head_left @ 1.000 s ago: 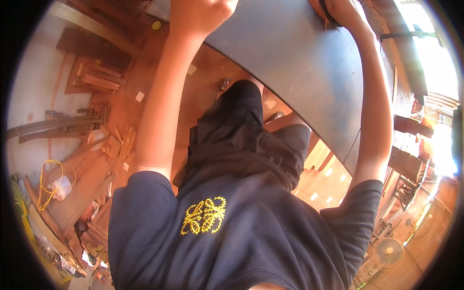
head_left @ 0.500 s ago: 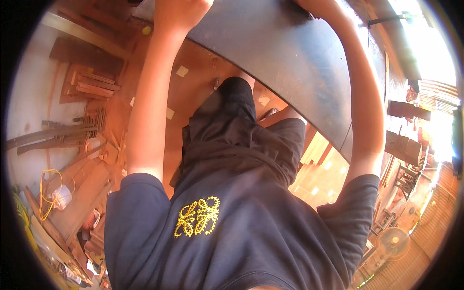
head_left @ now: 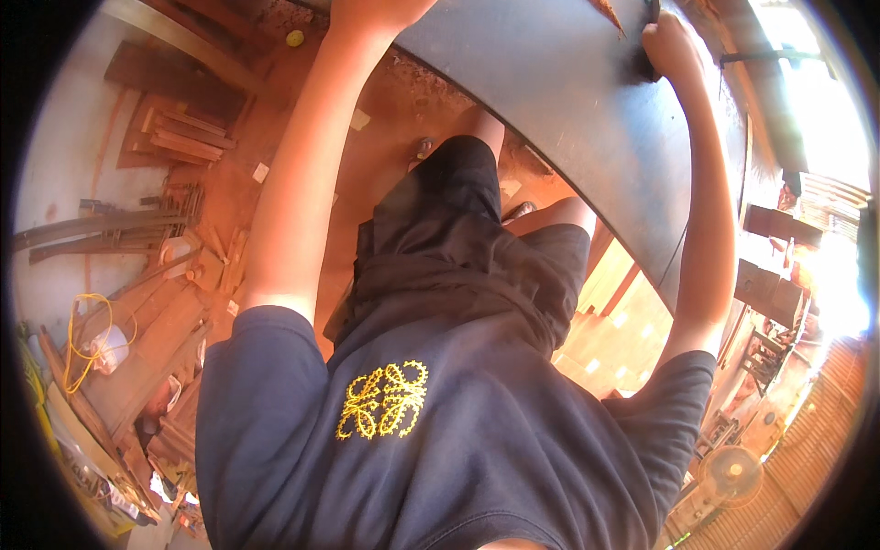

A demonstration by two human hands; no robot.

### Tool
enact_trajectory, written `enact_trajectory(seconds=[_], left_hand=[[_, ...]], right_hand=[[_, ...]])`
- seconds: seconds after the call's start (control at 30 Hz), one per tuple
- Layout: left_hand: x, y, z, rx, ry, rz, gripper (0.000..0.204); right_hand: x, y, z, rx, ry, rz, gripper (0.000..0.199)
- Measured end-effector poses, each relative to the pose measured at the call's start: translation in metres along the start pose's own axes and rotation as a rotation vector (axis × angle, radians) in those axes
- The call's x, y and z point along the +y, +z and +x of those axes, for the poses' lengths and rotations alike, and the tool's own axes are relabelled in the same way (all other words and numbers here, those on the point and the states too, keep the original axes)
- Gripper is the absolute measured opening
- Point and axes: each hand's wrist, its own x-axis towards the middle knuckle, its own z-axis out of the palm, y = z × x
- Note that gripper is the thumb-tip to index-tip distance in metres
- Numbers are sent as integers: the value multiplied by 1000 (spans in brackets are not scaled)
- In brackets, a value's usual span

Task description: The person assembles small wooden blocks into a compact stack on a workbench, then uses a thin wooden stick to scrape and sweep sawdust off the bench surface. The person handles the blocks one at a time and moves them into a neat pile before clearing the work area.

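Note:
A large dark, smooth panel [head_left: 550, 101] spans the top of the view, its near edge slanting down to the right. Over its far right part is my right hand [head_left: 676, 48], fingers curled round a dark object whose ends poke out above and below the fist; its kind is unclear. At the top edge, beside the panel's left corner, only the back of my left hand [head_left: 380, 11] shows. Its fingers are cut off by the frame. A thin brown pointed piece [head_left: 608, 14] lies on the panel between the hands.
My legs stand against the panel's near edge, above a reddish floor [head_left: 385, 174]. Left are stacked wood pieces [head_left: 188, 137], long dark bars [head_left: 101, 236] and a yellow cord [head_left: 82, 344]. A fan [head_left: 733, 472] stands lower right, below wooden blocks [head_left: 770, 286].
My right hand has come from the top edge toward me and to the right, bringing the dark object into view. My left hand has shifted right and slightly up, its fingers still out of frame.

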Motion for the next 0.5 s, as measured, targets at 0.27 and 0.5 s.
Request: enact_trajectory(seconds=[0.27, 0.5], left_hand=[[-4, -1, 2, 16, -23, -16, 36], [6, 6, 17, -55, -11, -187, 40]], right_hand=[[-66, -10, 0, 103, 55, 220, 29], [-105, -16, 13, 218, 49, 366, 23]])
